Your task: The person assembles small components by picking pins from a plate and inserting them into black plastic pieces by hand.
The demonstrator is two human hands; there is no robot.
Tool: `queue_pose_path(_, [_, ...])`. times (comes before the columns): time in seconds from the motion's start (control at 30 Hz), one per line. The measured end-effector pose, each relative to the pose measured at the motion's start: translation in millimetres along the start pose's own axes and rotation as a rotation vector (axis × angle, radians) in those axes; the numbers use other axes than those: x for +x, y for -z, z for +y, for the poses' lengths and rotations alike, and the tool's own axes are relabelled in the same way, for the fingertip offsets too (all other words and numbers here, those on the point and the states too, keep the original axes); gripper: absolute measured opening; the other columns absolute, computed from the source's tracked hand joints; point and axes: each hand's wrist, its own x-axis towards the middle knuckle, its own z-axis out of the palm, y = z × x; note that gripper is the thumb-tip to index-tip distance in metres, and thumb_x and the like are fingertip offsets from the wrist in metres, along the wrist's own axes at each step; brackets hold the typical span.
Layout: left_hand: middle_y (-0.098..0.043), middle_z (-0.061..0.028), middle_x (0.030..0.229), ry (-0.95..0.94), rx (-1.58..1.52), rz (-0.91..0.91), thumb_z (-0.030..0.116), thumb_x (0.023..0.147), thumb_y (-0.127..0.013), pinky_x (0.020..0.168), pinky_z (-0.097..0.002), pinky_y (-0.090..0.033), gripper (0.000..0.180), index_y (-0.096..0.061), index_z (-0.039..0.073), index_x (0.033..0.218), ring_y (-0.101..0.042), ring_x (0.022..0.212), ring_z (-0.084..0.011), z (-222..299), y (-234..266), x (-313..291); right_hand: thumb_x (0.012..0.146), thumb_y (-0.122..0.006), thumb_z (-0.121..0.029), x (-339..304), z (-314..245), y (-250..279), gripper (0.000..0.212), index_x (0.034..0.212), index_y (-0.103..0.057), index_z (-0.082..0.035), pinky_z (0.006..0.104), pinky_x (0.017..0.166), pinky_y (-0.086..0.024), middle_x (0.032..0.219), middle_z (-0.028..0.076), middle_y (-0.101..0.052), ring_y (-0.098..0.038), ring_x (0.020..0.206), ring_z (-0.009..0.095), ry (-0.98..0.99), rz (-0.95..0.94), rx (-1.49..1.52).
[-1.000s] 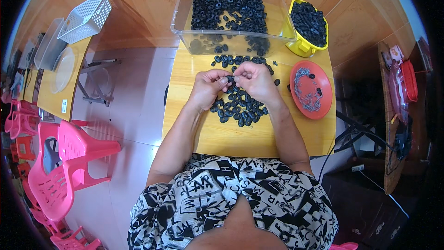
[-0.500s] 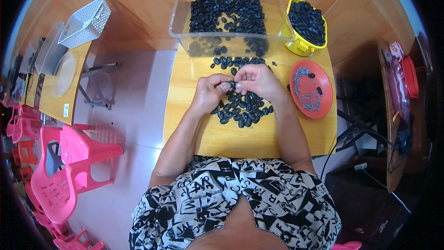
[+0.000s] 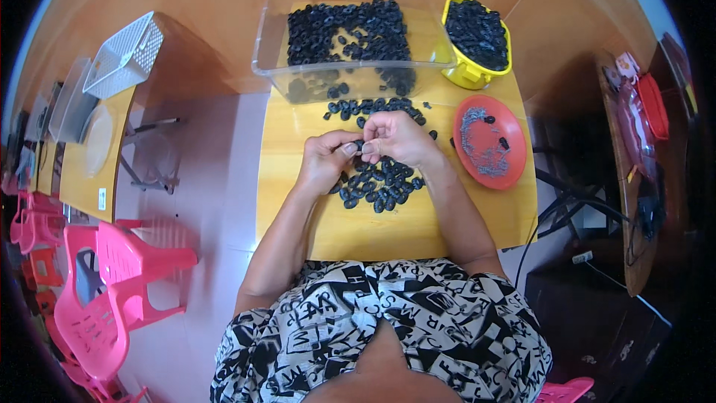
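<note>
Over the wooden table [image 3: 291, 225], my left hand [image 3: 325, 163] pinches a small round black part [image 3: 359, 145] between thumb and fingers. My right hand [image 3: 399, 139] meets it there, fingertips pressed together at the part's edge; whether they hold a further small piece is hidden. Just below my hands lies a pile of black oval parts [image 3: 382, 192], and more black parts [image 3: 388, 104] are scattered beyond them. To the right, a red plate [image 3: 514, 134] carries many small grey metal pieces [image 3: 488, 167], likely screws or pins, and a few black parts.
A clear plastic bin [image 3: 268, 69] of black ring-like parts stands at the table's far side. Beside it is a yellow bucket [image 3: 477, 75] filled with black pieces. Left are a side table [image 3: 82, 186] with a white basket [image 3: 123, 60] and pink chairs [image 3: 127, 261]. A shelf [image 3: 626, 201] stands right.
The whole view has shifted slightly, with the table's things now further left. Both hands stay together at the black part, with only slight finger movement.
</note>
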Motion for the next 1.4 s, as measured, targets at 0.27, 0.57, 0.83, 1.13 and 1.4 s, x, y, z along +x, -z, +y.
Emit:
queue_pose_path(0.27, [-0.059, -0.0027, 0.09, -0.133, -0.059, 0.069, -0.001, 0.082, -0.062, 0.068, -0.0208, -0.046, 0.038, -0.053, -0.005, 0.118, -0.054, 0.076, -0.0087, -1, 2, 3, 0.079, -0.06, -0.001, -43, -50, 25, 0.006, 0.085, -0.058, 0.002, 0.0233, 0.053, -0.048, 0.07, 0.006, -0.061, -0.06, 0.061, 0.011, -0.02, 0.353, -0.245])
queue_pose_path(0.57, [-0.059, -0.0096, 0.112, -0.468, 0.866, 0.392, 0.005, 0.077, -0.065, 0.088, -0.034, -0.043, 0.035, -0.06, 0.002, 0.112, -0.053, 0.1, -0.0248, 4, 28, 14, 0.076, -0.066, -0.012, -21, -112, 195, 0.012, 0.081, -0.069, -0.001, 0.0285, 0.06, -0.046, 0.07, 0.007, -0.066, -0.059, 0.063, 0.014, 0.197, 1.29, -0.907])
queue_pose_path(0.83, [-0.058, -0.0082, 0.118, -0.438, 1.098, 0.287, 0.004, 0.069, -0.065, 0.091, -0.0445, -0.03, 0.041, -0.062, 0.008, 0.11, -0.047, 0.108, -0.0306, -12, 28, 21, 0.074, -0.07, -0.024, 3, -87, 258, 0.019, 0.082, -0.07, -0.007, 0.0352, 0.067, -0.048, 0.078, 0.012, -0.067, -0.063, 0.072, 0.022, -0.118, 1.239, -0.999])
queue_pose_path(1.13, [-0.064, -0.0037, 0.093, -0.486, 1.007, 0.155, 0.001, 0.067, -0.066, 0.078, -0.038, -0.034, 0.019, -0.068, 0.009, 0.084, -0.053, 0.09, -0.0242, -15, 25, 25, 0.075, -0.063, -0.016, -120, -42, 165, 0.017, 0.086, -0.069, -0.004, 0.0366, 0.066, -0.05, 0.076, 0.017, -0.065, -0.065, 0.071, 0.025, -0.083, 0.973, -1.069])
queue_pose_path(1.4, [-0.061, -0.011, 0.087, -0.45, 0.952, 0.149, -0.003, 0.069, -0.06, 0.077, -0.0379, -0.04, 0.018, -0.065, 0.003, 0.084, -0.054, 0.086, -0.0295, -17, 19, 21, 0.073, -0.059, -0.003, -165, -2, 130, 0.019, 0.091, -0.065, 0.0, 0.0365, 0.075, -0.049, 0.087, 0.019, -0.064, -0.062, 0.082, 0.033, -0.28, 0.798, -1.198])
